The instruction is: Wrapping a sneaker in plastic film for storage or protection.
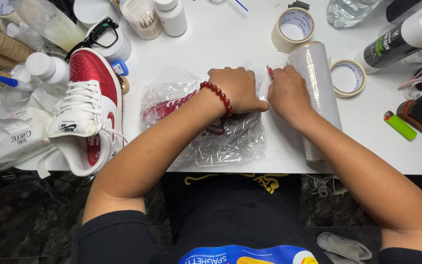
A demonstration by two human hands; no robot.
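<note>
green lighter (399,125), tape rolls (293,29), black glasses (98,35)

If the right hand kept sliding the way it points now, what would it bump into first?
The right hand, gripping a small red-handled tool, points up and slightly left, away from the person. The bare white table lies ahead first; farther along, probably the roll of masking tape, though the exact line is uncertain.

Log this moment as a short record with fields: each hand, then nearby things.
left hand: fist pressing down on the plastic-wrapped red shoe
right hand: grips a red-handled tool, beside the cling film roll
unwrapped sneaker: red and white, on its side, at left
lighter: green, at right
tape rolls: behind the hands
</note>
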